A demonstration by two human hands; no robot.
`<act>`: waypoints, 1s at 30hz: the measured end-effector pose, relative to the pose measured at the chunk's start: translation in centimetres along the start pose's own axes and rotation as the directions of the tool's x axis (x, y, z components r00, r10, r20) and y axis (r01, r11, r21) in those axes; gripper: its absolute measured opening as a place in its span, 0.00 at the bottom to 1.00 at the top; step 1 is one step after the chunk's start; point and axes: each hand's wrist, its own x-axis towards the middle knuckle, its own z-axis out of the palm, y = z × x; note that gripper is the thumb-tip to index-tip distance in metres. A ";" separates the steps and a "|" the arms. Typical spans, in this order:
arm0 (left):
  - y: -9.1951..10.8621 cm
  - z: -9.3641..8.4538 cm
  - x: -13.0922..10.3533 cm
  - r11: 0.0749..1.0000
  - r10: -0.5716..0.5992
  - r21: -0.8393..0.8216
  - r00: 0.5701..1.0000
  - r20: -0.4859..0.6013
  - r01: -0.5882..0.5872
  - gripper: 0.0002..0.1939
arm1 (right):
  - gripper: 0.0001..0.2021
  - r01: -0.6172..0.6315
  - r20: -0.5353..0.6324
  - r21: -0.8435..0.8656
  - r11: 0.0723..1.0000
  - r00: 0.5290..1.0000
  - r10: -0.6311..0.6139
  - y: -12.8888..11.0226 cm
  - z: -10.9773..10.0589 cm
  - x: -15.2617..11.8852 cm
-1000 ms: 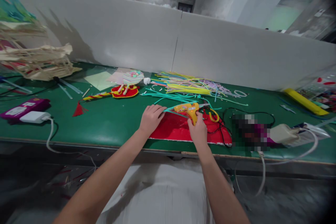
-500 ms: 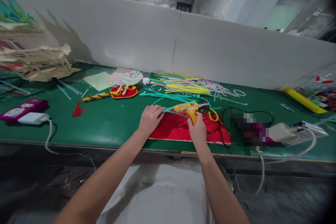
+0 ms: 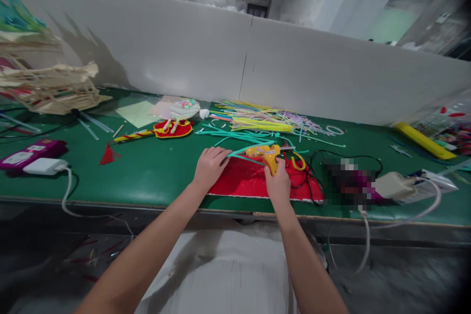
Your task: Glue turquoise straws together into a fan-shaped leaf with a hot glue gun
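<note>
My right hand (image 3: 278,181) is wrapped round the handle of a yellow hot glue gun (image 3: 271,156), whose nozzle points right. In my left hand (image 3: 210,167), closed at the fingertips, are the ends of teal pipe cleaners (image 3: 241,150) that run right toward the glue gun. Both hands are over a red board (image 3: 239,184) with a pale front edge, lying near the table edge. A yellow-handled tool (image 3: 299,162), perhaps scissors, lies just right of the glue gun. The far ends of the held pipe cleaners are partly hidden by the gun.
Behind my hands lies a pile of coloured pipe cleaners (image 3: 257,122). To its left are a striped fuzzy craft piece (image 3: 184,108) and a red tassel (image 3: 108,154). A purple power strip (image 3: 37,152) sits at left, and black cable (image 3: 312,184) loops at right. A white partition (image 3: 165,49) stands behind.
The glue gun in my right hand has shifted slightly to the right. My left hand stays almost where it was, still holding the teal pipe cleaners.
</note>
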 end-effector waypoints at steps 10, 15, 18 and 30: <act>0.1 -0.1 0.0 1.000 0.003 0.003 1.000 -0.014 -0.003 0.09 | 0.19 -0.014 -0.060 0.035 0.999 0.998 0.016 0.5 0.0 -0.1; 0.0 0.0 0.0 1.000 0.004 0.004 1.000 -0.021 -0.004 0.09 | 0.20 -0.008 -0.096 0.041 0.999 0.995 0.012 1.0 0.2 0.0; 0.0 -0.1 0.0 1.000 -0.001 0.003 1.000 -0.024 0.001 0.09 | 0.19 -0.014 -0.110 0.034 0.999 0.994 0.017 1.1 0.2 0.0; 0.1 -0.1 0.0 1.000 -0.011 0.004 1.000 -0.017 0.011 0.10 | 0.19 0.007 -0.151 0.015 1.000 0.989 -0.004 1.6 0.2 -0.1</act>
